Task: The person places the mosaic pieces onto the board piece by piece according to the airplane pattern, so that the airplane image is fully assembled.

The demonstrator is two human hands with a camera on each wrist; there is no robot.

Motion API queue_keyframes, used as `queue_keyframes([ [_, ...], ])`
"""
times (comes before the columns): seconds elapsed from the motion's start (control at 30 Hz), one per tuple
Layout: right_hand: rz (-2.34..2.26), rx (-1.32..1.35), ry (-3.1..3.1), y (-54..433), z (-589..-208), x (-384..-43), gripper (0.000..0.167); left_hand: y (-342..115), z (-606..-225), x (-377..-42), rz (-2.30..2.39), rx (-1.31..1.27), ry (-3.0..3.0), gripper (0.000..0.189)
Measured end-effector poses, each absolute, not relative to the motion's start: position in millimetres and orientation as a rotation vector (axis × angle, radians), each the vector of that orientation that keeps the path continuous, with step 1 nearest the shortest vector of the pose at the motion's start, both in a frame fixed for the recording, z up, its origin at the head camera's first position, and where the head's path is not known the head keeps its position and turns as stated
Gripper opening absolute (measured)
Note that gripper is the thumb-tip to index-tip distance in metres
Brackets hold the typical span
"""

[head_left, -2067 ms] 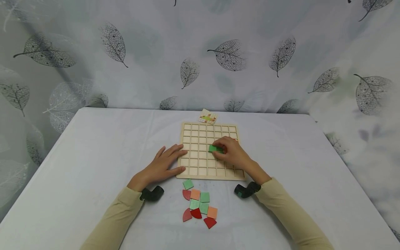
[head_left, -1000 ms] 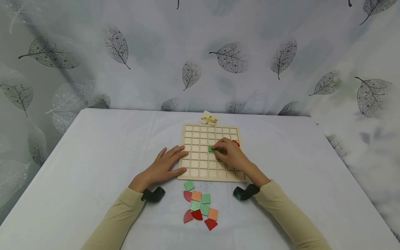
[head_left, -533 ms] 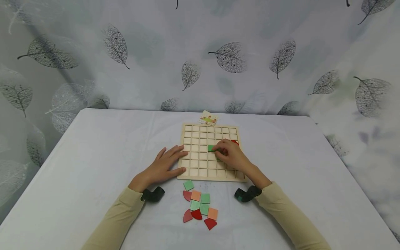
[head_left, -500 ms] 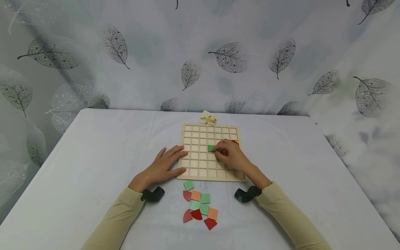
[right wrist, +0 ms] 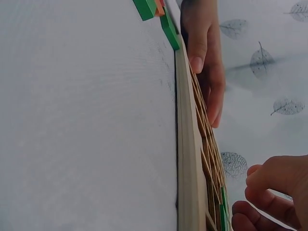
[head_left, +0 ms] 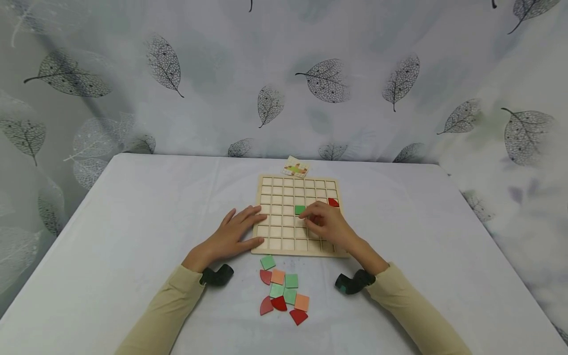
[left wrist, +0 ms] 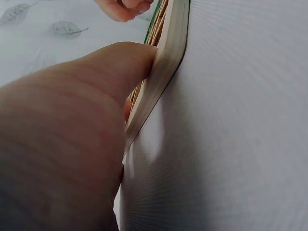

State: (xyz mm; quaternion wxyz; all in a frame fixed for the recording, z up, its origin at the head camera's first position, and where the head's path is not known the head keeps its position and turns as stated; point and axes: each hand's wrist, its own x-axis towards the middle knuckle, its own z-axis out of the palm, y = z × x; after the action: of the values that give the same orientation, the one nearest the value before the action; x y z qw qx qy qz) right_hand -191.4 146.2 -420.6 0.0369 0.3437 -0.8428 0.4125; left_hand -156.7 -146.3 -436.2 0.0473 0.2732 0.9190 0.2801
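Note:
A square wooden grid board (head_left: 293, 254) lies on the white-covered table. My left hand (head_left: 227, 236) rests on its left edge with fingers spread; in the left wrist view the thumb (left wrist: 137, 60) presses on the rim. Over the board's right half hovers my right hand (head_left: 330, 224), its fingers loosely bent and holding nothing. A green square tile (head_left: 300, 209) sits in a cell just beyond those fingertips. In the right wrist view, thin green edges (right wrist: 223, 216) show among the slots beside the hand. Farther right, a red quarter-circle tile (head_left: 333, 202) lies in a cell.
Several loose tiles lie on the cloth in front of the board: green squares (head_left: 267, 262), orange squares (head_left: 301, 302) and red quarter-circles (head_left: 279, 303). A small printed pattern card (head_left: 295, 167) leans at the board's back edge. A leaf-patterned curtain (head_left: 284, 74) hangs behind the table.
My right hand has let go of the green tile and drawn slightly back toward me, uncovering more of the red quarter-circle. My left hand has stayed in place.

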Motion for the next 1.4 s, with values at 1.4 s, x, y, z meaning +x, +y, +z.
queue_keyframes([
  [1.4,1.222,1.498,-2.675,139,-415,-148,0.013,-146,-438,-157,0.868,0.822,2.806,0.059],
])
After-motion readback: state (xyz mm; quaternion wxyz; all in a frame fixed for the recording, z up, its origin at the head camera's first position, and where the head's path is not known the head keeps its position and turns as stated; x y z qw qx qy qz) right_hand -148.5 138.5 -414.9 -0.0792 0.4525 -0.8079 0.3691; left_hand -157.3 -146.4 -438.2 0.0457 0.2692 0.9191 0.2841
